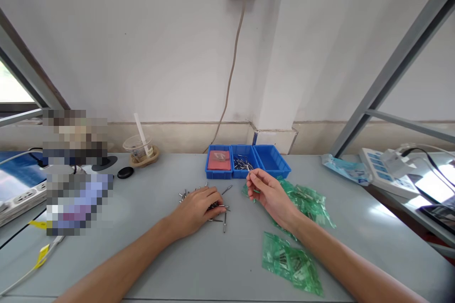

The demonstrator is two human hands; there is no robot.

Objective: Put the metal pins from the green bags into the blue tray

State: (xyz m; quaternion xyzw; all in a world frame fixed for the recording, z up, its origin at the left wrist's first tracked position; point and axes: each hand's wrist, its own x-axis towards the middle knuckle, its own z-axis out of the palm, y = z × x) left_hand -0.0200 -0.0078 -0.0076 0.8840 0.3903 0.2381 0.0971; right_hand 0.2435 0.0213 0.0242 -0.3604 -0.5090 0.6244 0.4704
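Note:
My left hand (202, 203) rests on a loose heap of slim metal pins (224, 222), its fingers curled over them; what lies under the palm is hidden. Several pins stick out around the fingertips, some with a thicker end. My right hand (265, 194) is raised just in front of the blue bins, thumb and forefinger pinched together on a small slim piece that looks like one of the metal pins (249, 169). Behind it, the middle blue bin (245, 148) contains many such pins. Green plastic bags (291, 265) with pins inside lie below and beside the right forearm.
The left blue bin (218, 175) holds a reddish packet (219, 161); the right blue bin (272, 161) stands alongside. A plastic cup (138, 147) with a straw sits at back left near a black oval object (125, 172). Power strips (384, 170) and cables line both sides.

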